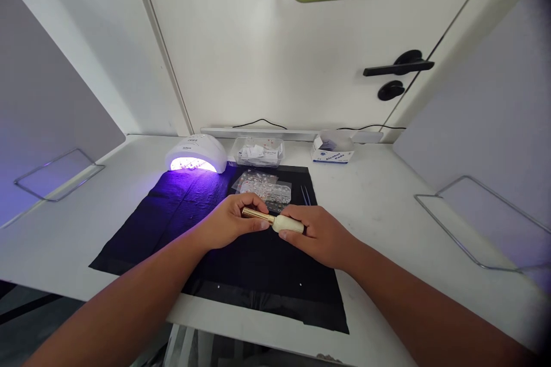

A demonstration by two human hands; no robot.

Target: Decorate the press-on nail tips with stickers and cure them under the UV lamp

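A small pale bottle (284, 224) with a long gold cap (257, 215) lies sideways between both hands, above a black sheet (267, 275). The fingers of my left hand (232, 219) are closed round the gold cap. My right hand (321, 234) grips the pale body of the bottle. Cap and body meet in one line, and a gap between them cannot be made out. Just behind the hands lie clear packs of small decorations (258, 181), partly overlapping on the sheet. Thin tweezers (305, 195) rest on the sheet behind my right hand.
A white lamp (198, 149) glows violet at the back left of the white table (374, 194). Beside it stand a clear box of packets (258, 153) and an alcohol pads box (333, 149). Wire frames stand at the left (58, 174) and right (477, 223).
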